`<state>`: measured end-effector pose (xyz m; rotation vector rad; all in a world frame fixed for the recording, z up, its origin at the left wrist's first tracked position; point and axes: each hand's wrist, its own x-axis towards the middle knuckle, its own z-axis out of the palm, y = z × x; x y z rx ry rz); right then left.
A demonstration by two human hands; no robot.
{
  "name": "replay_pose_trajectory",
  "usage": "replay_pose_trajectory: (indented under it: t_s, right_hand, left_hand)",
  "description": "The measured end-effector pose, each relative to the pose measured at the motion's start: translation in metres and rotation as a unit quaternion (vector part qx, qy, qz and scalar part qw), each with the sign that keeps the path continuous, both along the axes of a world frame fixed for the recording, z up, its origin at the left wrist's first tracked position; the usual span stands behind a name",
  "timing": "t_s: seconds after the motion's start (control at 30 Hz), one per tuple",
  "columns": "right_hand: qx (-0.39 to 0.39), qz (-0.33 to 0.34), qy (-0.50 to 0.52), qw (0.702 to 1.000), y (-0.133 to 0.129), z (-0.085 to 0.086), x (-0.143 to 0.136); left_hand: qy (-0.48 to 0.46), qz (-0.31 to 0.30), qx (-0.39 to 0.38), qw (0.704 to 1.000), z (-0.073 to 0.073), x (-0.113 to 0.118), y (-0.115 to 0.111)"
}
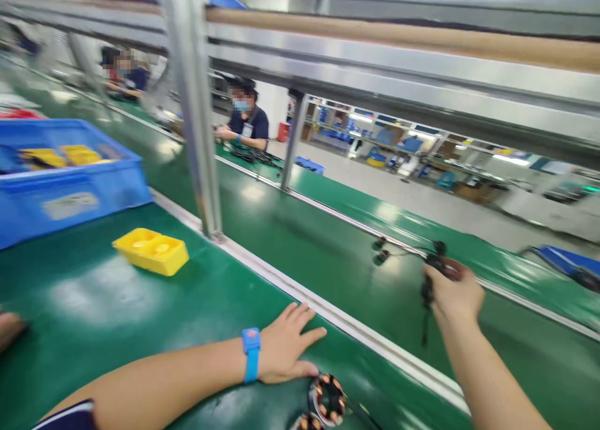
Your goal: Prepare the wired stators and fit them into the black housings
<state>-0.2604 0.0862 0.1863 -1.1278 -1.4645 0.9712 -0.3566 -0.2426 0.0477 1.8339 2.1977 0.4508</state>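
My left hand (287,347), with a blue band around its wrist, rests on the green bench with its fingers spread. Its thumb lies beside a ring-shaped motor stator (328,399) with copper windings. Partly cut off by the bottom edge is a second stator (308,422). A dark lead (368,415) runs off the first one. Over the green belt, my right hand (457,292) is closed on a bundled black cable (426,290). Small black end pieces (382,255) hang to its left. Blur hides the cable's finer details.
A blue bin (107,183) holding yellow trays stands at left; a yellow two-pocket tray (152,250) sits before it. A metal post (190,105) and pale rail (276,280) border the belt. Another person's hand (9,330) shows at the left edge. A co-worker (253,120) sits across.
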Motion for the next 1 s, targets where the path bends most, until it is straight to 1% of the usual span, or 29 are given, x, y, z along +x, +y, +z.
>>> replay_pose_trajectory:
  t_s: [0.07, 0.13, 0.17, 0.23, 0.3, 0.33, 0.4, 0.47, 0.53, 0.63, 0.73, 0.8, 0.87, 0.93, 1.0]
  right_hand:
    - [0.008, 0.005, 0.043, 0.999, -0.007, -0.001, 0.006]
    - [0.016, -0.007, 0.063, 0.998, -0.010, -0.008, 0.015]
    - [0.016, -0.012, 0.072, 0.997, -0.011, -0.013, 0.021]
    - [0.012, -0.018, 0.096, 0.995, -0.014, -0.024, 0.035]
    - [0.003, -0.019, 0.123, 0.992, -0.023, -0.033, 0.053]
    - [-0.002, -0.018, 0.138, 0.990, -0.028, -0.037, 0.062]
    - [-0.015, -0.017, 0.170, 0.985, -0.042, -0.042, 0.080]
    - [-0.026, -0.018, 0.199, 0.980, -0.059, -0.045, 0.098]
    - [-0.041, -0.025, 0.230, 0.972, -0.076, -0.048, 0.115]
    - [-0.075, -0.051, 0.290, 0.953, -0.099, -0.053, 0.138]
    - [-0.083, -0.078, 0.329, 0.938, -0.115, -0.062, 0.156]
    - [-0.084, -0.093, 0.332, 0.935, -0.120, -0.068, 0.165]
    - [-0.091, -0.106, 0.327, 0.935, -0.120, -0.075, 0.171]
    - [-0.096, -0.115, 0.318, 0.936, -0.119, -0.079, 0.176]
    - [-0.100, -0.122, 0.311, 0.937, -0.119, -0.081, 0.183]
  left_hand:
    - [0.012, 0.000, -0.012, 1.000, -0.004, -0.003, -0.001]
    - [0.023, 0.007, 0.016, 1.000, -0.009, -0.009, 0.001]
    - [0.027, 0.013, 0.042, 0.999, -0.012, -0.013, 0.003]
    - [0.020, 0.028, 0.100, 0.994, -0.014, -0.019, 0.012]
    - [0.001, 0.033, 0.132, 0.991, -0.009, -0.022, 0.030]
    - [-0.008, 0.030, 0.132, 0.991, -0.004, -0.023, 0.042]
    - [-0.017, 0.024, 0.117, 0.993, 0.009, -0.024, 0.076]
    - [-0.015, 0.022, 0.103, 0.994, 0.022, -0.023, 0.119]
    - [-0.010, 0.017, 0.096, 0.995, 0.031, -0.018, 0.166]
    - [-0.003, 0.003, 0.070, 0.998, 0.038, -0.003, 0.231]
    - [0.006, -0.017, 0.037, 0.999, 0.039, 0.016, 0.281]
    - [0.016, -0.024, 0.017, 0.999, 0.040, 0.026, 0.304]
    - [0.027, -0.022, -0.001, 0.999, 0.043, 0.034, 0.320]
    - [0.040, -0.016, -0.016, 0.999, 0.047, 0.039, 0.330]
    - [0.054, -0.014, -0.024, 0.998, 0.054, 0.042, 0.333]
